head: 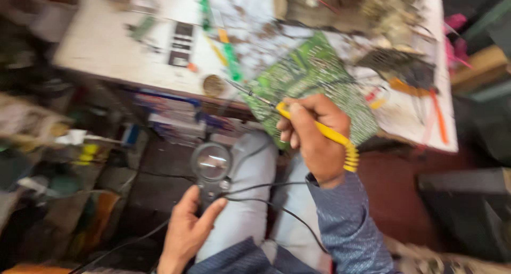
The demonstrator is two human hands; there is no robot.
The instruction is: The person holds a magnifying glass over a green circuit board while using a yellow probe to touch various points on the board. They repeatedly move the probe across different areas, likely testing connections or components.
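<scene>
The green circuit board (311, 82) lies tilted at the near edge of the white bench (106, 50), partly overhanging toward the person's lap. The right hand (314, 138) is closed around the yellow handle of a soldering iron (319, 127), held like a pen, with its thin metal tip reaching out over the board's left edge; whether the tip touches the board is lost in the blur. The left hand (189, 226) grips the dark handle of a round magnifying glass (211, 162), held low above the knee, well apart from the board, with black cables trailing past it. By the look of it, the step in hand is soldering on the board, and the next move calls for a steady tip and the lens brought up over the joint. A small round tin (214, 85) sits on the bench just left of the board.
</scene>
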